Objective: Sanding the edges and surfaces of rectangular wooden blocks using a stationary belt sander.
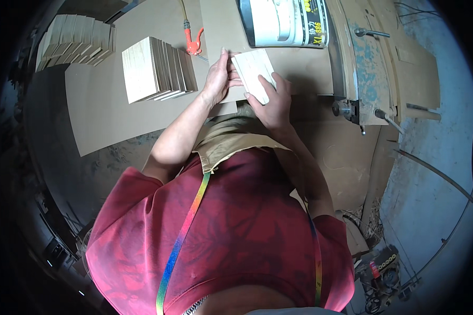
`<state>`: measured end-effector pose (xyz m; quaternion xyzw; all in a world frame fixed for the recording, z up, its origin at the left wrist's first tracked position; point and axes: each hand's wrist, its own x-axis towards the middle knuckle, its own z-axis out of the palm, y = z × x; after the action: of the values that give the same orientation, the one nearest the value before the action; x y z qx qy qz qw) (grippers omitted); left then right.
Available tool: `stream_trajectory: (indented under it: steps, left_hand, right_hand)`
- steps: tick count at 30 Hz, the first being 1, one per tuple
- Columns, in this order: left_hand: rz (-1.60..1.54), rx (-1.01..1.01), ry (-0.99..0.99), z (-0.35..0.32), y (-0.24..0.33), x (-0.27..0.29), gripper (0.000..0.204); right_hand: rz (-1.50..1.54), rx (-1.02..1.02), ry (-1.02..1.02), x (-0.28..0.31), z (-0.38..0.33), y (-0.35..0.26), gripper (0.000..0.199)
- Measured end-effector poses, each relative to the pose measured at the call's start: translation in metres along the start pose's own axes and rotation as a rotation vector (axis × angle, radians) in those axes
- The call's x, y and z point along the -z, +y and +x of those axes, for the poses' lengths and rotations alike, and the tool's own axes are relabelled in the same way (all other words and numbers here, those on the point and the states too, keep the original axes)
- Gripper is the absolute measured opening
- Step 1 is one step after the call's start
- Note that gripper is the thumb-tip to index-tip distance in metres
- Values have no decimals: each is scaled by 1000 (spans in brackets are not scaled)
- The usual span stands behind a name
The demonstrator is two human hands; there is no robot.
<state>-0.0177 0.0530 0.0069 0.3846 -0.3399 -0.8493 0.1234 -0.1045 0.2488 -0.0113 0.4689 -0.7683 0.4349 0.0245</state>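
Observation:
A pale rectangular wooden board [254, 67] is tilted over the near edge of the work table. My right hand [272, 102] grips its lower right side, with the thumb at the near edge and fingers across the face. At the board's left edge is my left hand [219, 79], its fingers stretched out and apart, partly hidden behind the board. Left of my hands, a stack of similar wooden boards [140, 71] stands on edge, leaning in a row. A red air blow gun [195, 42] on a hose lies between that stack and my left hand.
Another row of boards [73, 39] stands at the far left. A large white and black bucket [286, 23] is beyond my hands. On the right is a machine [370, 79] with worn blue-green paint, a handle and a knob. Brown sheeting [97, 115] covers the table's left part.

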Motion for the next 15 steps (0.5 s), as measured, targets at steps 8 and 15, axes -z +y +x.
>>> stream_trajectory:
  steps: [8,15]
  left_hand:
    - [-24,-8,-38,8,-9,8,39]
    - [66,-96,-8,11,-23,8,29]
  right_hand:
    - [-308,-112,64,69,-25,60,58]
    - [-770,-194,-52,45,35,128,51]
